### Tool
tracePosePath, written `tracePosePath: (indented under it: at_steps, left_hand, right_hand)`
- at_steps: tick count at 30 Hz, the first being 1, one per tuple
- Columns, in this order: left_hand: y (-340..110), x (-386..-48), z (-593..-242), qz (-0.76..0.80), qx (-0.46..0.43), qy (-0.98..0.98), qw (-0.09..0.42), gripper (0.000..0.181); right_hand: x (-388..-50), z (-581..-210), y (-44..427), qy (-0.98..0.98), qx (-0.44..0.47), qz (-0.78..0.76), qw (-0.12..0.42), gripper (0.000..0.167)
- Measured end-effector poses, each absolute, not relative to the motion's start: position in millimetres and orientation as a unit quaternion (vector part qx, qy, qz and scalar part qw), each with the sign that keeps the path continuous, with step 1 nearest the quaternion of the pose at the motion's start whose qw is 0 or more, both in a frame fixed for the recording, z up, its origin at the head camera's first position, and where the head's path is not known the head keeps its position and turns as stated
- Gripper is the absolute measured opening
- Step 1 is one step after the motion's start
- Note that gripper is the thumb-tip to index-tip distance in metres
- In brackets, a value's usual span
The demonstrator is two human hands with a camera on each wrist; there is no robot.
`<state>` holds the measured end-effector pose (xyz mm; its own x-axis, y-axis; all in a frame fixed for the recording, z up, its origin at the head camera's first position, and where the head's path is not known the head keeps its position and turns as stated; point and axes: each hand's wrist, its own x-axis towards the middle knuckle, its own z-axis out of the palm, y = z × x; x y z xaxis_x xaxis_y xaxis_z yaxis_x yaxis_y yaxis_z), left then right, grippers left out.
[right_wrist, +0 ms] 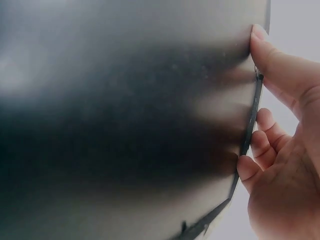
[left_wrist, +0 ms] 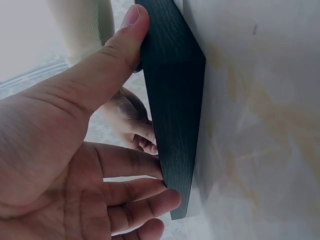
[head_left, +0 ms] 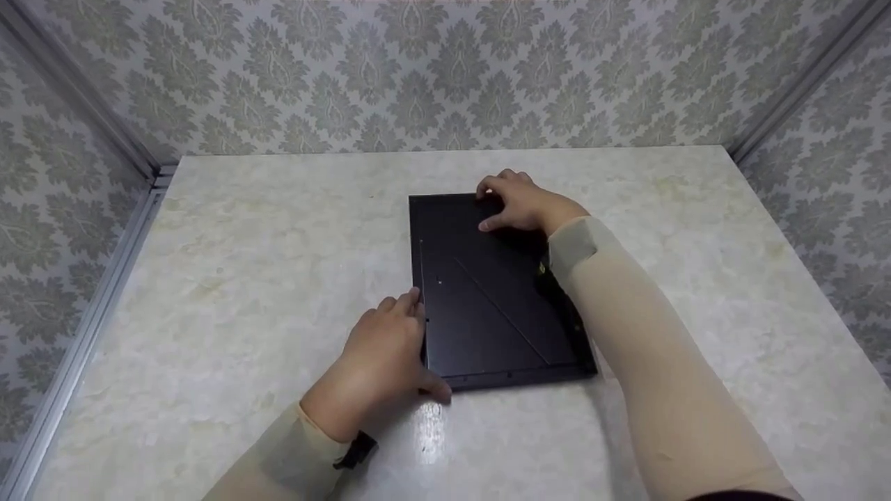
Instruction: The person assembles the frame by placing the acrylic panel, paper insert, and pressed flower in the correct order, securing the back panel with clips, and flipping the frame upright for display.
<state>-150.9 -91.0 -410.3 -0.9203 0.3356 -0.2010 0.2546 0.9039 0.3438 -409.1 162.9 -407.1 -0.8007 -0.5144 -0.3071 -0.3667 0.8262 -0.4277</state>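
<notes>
A black rectangular picture frame (head_left: 480, 299) lies back side up on the table, a thin diagonal line crossing its panel. My left hand (head_left: 390, 341) holds its near left corner, thumb at the near side and fingers along the left side. In the left wrist view the thumb (left_wrist: 132, 25) touches one dark side face of the frame (left_wrist: 175, 110), fingertips the other. At the far edge my right hand (head_left: 518, 202) grips with bent fingers, thumb over the back. The right wrist view shows its fingertips (right_wrist: 247, 167) against the edge of the dark glossy panel (right_wrist: 125, 115).
The frame rests on a pale marbled table (head_left: 264, 264). Patterned wallpaper (head_left: 418, 76) stands behind the table and at both sides. A metal rail (head_left: 90, 327) runs along the left side. My right forearm (head_left: 654, 348) reaches over the frame's right part and hides some of it.
</notes>
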Motion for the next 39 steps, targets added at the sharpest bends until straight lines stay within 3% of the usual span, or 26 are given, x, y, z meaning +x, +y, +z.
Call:
tracePosePath:
  at_steps: [16, 23, 39]
  left_hand:
    - [-90, -151, -409, 0.157, 0.146, 0.967, 0.136, 0.138]
    - [-90, -150, -410, 0.153, 0.148, 0.968, 0.134, 0.138]
    - [-91, -151, -409, 0.158, 0.158, 0.966, 0.128, 0.136]
  right_hand:
    - [-407, -405, 164, 0.933, -0.235, -0.173, 0.209, 0.060]
    - [-398, -405, 162, 0.944, -0.229, -0.172, 0.166, 0.075]
    - [-386, -406, 170, 0.944, -0.283, -0.115, 0.127, 0.069]
